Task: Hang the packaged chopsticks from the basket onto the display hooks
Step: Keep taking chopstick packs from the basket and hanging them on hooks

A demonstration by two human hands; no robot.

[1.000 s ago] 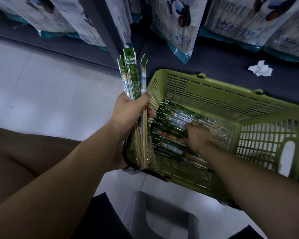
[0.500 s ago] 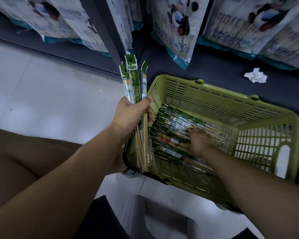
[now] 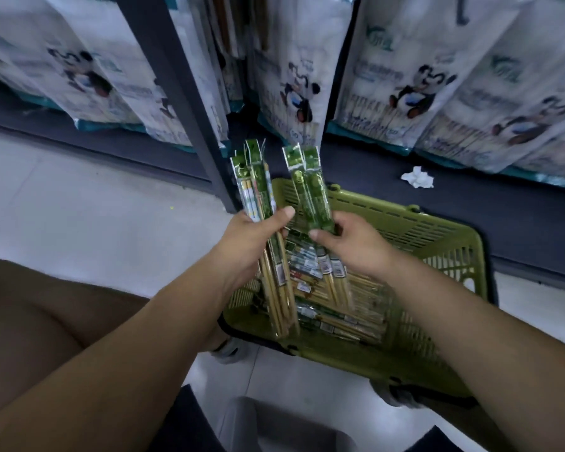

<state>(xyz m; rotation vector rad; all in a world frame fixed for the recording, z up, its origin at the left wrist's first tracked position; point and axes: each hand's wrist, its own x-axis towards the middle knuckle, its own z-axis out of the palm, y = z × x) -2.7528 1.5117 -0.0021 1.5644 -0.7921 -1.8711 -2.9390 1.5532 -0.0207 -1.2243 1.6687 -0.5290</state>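
Packs (image 3: 310, 194) in right hand (image 3: 356, 247), now headers-up

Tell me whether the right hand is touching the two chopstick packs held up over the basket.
Touching. The head view shows the right hand pinching the two chopstick packs between thumb and fingers, with no gap.
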